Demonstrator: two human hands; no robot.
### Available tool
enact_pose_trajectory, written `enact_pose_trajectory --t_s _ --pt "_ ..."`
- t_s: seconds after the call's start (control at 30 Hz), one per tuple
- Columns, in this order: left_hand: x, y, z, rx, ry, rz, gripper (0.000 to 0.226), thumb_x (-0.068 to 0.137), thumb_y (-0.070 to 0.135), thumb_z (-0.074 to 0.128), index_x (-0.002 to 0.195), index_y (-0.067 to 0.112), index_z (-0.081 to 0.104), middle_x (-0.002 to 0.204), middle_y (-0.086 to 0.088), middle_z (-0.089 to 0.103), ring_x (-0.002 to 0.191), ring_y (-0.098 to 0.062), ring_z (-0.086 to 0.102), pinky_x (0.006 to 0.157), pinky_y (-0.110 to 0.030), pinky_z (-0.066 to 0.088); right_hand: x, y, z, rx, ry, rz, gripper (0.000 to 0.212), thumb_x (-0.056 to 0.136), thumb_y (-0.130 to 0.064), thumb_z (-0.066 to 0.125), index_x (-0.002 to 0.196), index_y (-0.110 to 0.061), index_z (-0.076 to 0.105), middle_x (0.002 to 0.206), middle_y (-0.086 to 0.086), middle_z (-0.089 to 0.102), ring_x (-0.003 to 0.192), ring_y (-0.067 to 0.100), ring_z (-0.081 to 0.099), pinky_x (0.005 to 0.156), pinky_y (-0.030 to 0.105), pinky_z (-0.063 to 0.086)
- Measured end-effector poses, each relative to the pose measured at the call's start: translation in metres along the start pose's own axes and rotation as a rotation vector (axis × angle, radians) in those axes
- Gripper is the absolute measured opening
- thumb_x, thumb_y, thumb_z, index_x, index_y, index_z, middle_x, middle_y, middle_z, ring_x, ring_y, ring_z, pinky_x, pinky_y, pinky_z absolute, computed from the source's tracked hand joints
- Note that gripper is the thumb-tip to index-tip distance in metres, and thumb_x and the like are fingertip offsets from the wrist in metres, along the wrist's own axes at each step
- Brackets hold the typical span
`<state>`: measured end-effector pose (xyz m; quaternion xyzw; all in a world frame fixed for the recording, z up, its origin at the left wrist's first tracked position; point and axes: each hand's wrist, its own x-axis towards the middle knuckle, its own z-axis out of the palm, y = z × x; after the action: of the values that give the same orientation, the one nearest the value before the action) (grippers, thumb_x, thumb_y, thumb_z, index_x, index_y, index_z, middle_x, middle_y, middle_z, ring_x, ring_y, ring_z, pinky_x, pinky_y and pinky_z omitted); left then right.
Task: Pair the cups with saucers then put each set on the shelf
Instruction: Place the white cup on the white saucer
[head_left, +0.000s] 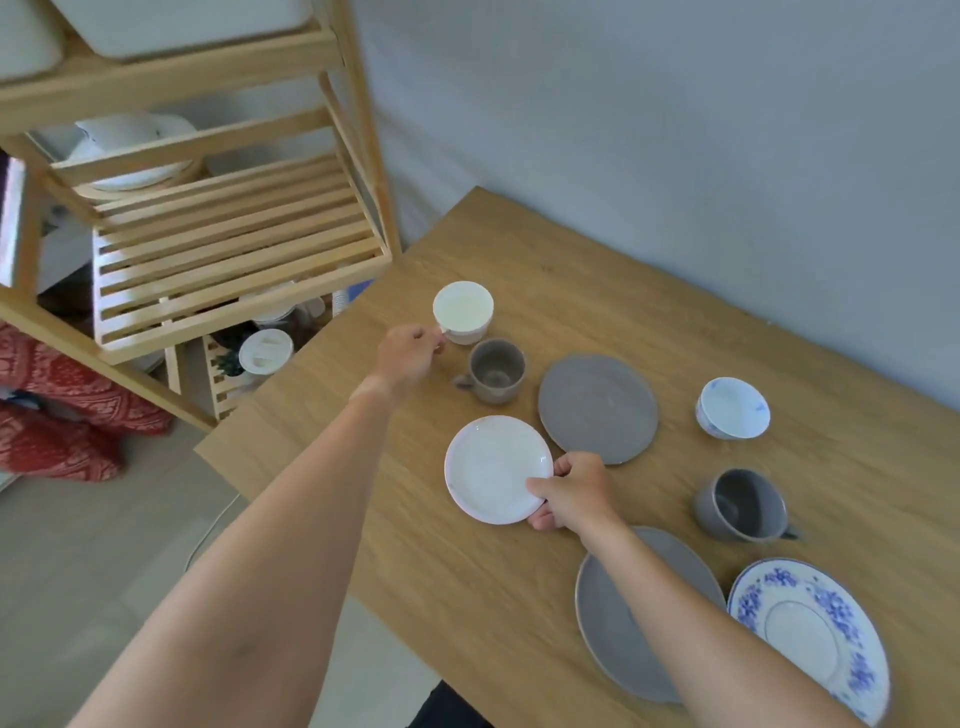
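My left hand (408, 358) pinches the handle of a white cup (463, 312) at the far left of the wooden table (545, 249). My right hand (574, 491) grips the near right rim of a white saucer (493, 467). A grey-brown mug (496, 371) stands between the white cup and the saucer. Two grey saucers lie on the table, one in the middle (597, 408) and one near me (618, 618), partly under my right arm. A grey cup (743, 506), a blue-patterned cup (732, 408) and a blue-patterned saucer (810, 629) are on the right.
A wooden slatted shelf unit (234, 244) stands left of the table, with white dishes (130, 150) on a rear tier and white bins on top. Lower tiers hold jars and a white lid (266, 351). Red patterned fabric (62, 410) lies on the floor at left.
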<state>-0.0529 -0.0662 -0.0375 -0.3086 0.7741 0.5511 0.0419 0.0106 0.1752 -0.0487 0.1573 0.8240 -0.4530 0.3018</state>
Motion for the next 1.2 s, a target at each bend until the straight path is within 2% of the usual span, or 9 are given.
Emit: enact_pose_trajectory --t_s 0.1,0.3,0.53,0.67,0.8,0.93,1.0,1.07,1.2 --pt "-0.03 -0.024 -0.018 -0.083 0.12 0.034 0.026 0.1 0.027 0.051 0.089 0.011 0.068 0.093 -0.005 0.067 0.088 -0.02 0.059 0.08 -0.035 0.046 -0.004 -0.001 0.007 0.01 0.016 -0.009 0.016 0.079 -0.005 0.069 0.091 -0.003 0.058 0.077 0.016 0.075 0.043 0.022 0.07 0.043 0.024 0.054" --pt "-0.111 -0.076 -0.031 -0.185 0.255 0.026 0.024 0.084 0.031 0.052 0.07 0.011 0.056 0.076 -0.004 0.06 0.076 -0.02 0.05 0.071 -0.039 0.038 -0.019 -0.007 0.036 0.073 0.106 -0.126 0.017 0.084 -0.003 0.07 0.094 -0.004 0.057 0.084 0.012 0.07 0.05 0.026 0.072 0.039 0.027 0.054" --pt "-0.139 -0.085 -0.005 -0.171 0.18 0.033 0.029 0.09 0.023 0.054 0.062 0.016 0.049 0.071 0.002 0.058 0.073 -0.018 0.05 0.068 -0.035 0.037 -0.023 -0.003 0.039 0.104 0.093 -0.172 0.014 0.086 -0.003 0.061 0.09 -0.015 0.055 0.092 0.011 0.068 0.064 0.03 0.075 0.063 0.046 0.065" --pt "-0.146 -0.083 0.014 -0.08 0.138 0.061 0.032 0.089 0.021 0.052 0.057 0.021 0.051 0.067 0.003 0.054 0.068 -0.01 0.046 0.066 -0.034 0.035 -0.021 0.002 0.031 0.085 0.051 -0.163 0.014 0.089 -0.005 0.064 0.1 -0.013 0.059 0.089 0.001 0.067 0.061 0.024 0.075 0.069 0.039 0.064" --pt "-0.155 -0.083 0.028 -0.013 0.138 0.126 0.025 0.081 0.025 0.049 0.065 0.007 0.055 0.059 0.008 0.048 0.058 -0.005 0.038 0.059 -0.03 0.031 -0.017 0.001 0.027 0.091 0.079 -0.157 0.018 0.092 -0.003 0.066 0.11 -0.009 0.064 0.094 0.002 0.065 0.063 0.022 0.074 0.069 0.038 0.065" --pt "-0.157 -0.089 0.029 0.102 0.144 0.192 0.024 0.08 0.029 0.051 0.063 0.012 0.051 0.058 0.006 0.048 0.064 -0.013 0.042 0.06 -0.031 0.035 -0.013 0.0 0.021 0.105 0.122 -0.152 0.014 0.09 -0.003 0.07 0.104 -0.005 0.067 0.095 0.014 0.071 0.063 0.025 0.074 0.069 0.041 0.065" --pt "-0.156 -0.091 0.021 0.18 0.123 0.213 0.024 0.08 0.035 0.052 0.063 0.02 0.045 0.056 0.013 0.044 0.063 -0.011 0.04 0.06 -0.03 0.035 -0.012 0.0 0.016 0.095 0.121 -0.148 0.006 0.089 -0.009 0.072 0.086 -0.009 0.066 0.085 0.016 0.075 0.061 0.026 0.075 0.068 0.045 0.065" --pt "-0.153 -0.089 0.013 0.213 0.133 0.261 0.024 0.081 0.038 0.048 0.063 0.025 0.042 0.054 0.013 0.043 0.056 -0.007 0.037 0.056 -0.027 0.032 -0.012 0.002 0.008 0.096 0.156 -0.169 0.023 0.088 -0.019 0.069 0.071 -0.006 0.065 0.069 0.016 0.074 0.058 0.029 0.074 0.063 0.046 0.064" --pt "-0.127 -0.064 0.002 0.086 0.298 0.233 0.019 0.086 0.036 0.048 0.071 0.027 0.056 0.065 0.013 0.057 0.062 -0.004 0.047 0.059 -0.023 0.04 -0.008 0.004 -0.02 0.225 0.372 -0.153 0.027 0.084 -0.036 0.06 0.083 -0.009 0.065 0.082 0.012 0.072 0.079 0.033 0.07 0.069 0.042 0.056"
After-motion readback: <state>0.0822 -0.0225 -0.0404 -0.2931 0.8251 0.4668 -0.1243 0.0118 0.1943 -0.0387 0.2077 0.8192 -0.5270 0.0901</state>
